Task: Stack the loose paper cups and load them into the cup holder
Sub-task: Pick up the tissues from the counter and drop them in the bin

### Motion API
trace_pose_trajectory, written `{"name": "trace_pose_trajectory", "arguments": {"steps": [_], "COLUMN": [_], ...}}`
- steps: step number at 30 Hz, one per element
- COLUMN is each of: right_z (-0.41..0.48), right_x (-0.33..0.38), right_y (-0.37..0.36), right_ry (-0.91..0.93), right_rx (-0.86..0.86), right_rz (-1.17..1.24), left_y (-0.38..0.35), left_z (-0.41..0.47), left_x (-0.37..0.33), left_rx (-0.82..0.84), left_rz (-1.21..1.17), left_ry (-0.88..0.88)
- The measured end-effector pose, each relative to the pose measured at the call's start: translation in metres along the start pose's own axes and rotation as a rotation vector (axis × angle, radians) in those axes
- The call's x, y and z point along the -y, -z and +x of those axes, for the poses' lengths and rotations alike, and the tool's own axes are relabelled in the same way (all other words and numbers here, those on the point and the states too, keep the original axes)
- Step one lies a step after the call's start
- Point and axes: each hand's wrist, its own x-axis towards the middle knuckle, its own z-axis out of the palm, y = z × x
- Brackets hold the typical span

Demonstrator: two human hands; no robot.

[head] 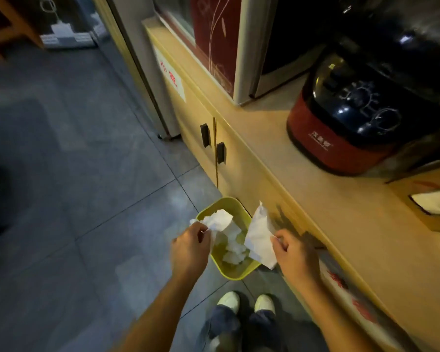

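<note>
No paper cups or cup holder show in this view. My left hand [189, 246] pinches a crumpled white tissue [219, 219] over a yellow-green waste bin [239, 273] on the floor. My right hand [294, 252] pinches a flatter white tissue [259, 237] above the bin's right rim. More crumpled white paper [233, 246] lies inside the bin. Both hands hang just above the bin, one on each side.
A beige counter [328, 204] runs along the right, with cabinet doors and dark handles [205, 135] below. On it stand a red and black cooker [346, 123], a red-fronted appliance [221, 41] and a tissue box [432, 204]. Grey tiled floor [74, 174] spreads left. My shoes [247, 303] are below the bin.
</note>
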Motion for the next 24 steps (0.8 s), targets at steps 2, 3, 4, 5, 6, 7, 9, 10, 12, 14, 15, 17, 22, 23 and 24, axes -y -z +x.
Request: {"name": "trace_pose_trajectory", "arguments": {"steps": [2,3,4,5,6,7,9,10,12,14,15,17,22,23,24], "right_z": [0.009,0.014,0.019,0.026,0.032,0.036,0.039,0.041,0.043,0.046,0.048,0.052,0.060,0.063,0.066], "right_x": [-0.016,-0.023,-0.029,-0.037,-0.045,-0.055,-0.075,-0.085,-0.100,-0.111,-0.114,-0.119,-0.115,-0.111,-0.105], "right_y": [-0.031,-0.046,-0.061,-0.077,-0.093,-0.109,-0.142,-0.157,-0.183,-0.205,-0.213,-0.226,-0.226,-0.221,-0.215], "right_ry": [-0.028,-0.039,-0.059,-0.096,-0.146,-0.186,-0.174,-0.150,-0.092,-0.083,-0.098,-0.137,-0.047,-0.017,0.008], "right_rx": [0.046,0.061,0.082,0.116,0.167,0.222,0.282,0.289,0.279,0.326,0.366,0.450,0.500,0.499,0.499], "right_rz": [-0.027,-0.030,-0.021,-0.001,0.020,0.010,-0.054,-0.093,-0.225,-0.284,-0.269,-0.225,-0.273,-0.282,-0.282], "left_y": [-0.028,-0.042,-0.056,-0.071,-0.085,-0.100,-0.128,-0.140,-0.163,-0.179,-0.184,-0.189,-0.170,-0.163,-0.155], "left_z": [0.017,0.025,0.032,0.040,0.048,0.054,0.064,0.069,0.076,0.082,0.084,0.088,0.092,0.094,0.096], "left_x": [0.013,0.019,0.026,0.034,0.044,0.055,0.081,0.093,0.116,0.132,0.139,0.148,0.149,0.146,0.142], "left_rx": [0.037,0.054,0.065,0.066,0.066,0.074,0.120,0.147,0.189,0.264,0.329,0.443,0.394,0.381,0.377], "left_rz": [-0.060,-0.112,-0.167,-0.213,-0.237,-0.236,-0.192,-0.148,-0.026,0.079,0.138,0.257,0.345,0.362,0.376], "left_ry": [0.091,0.135,0.172,0.202,0.231,0.252,0.253,0.243,0.211,0.186,0.165,0.086,-0.082,-0.119,-0.143]}}
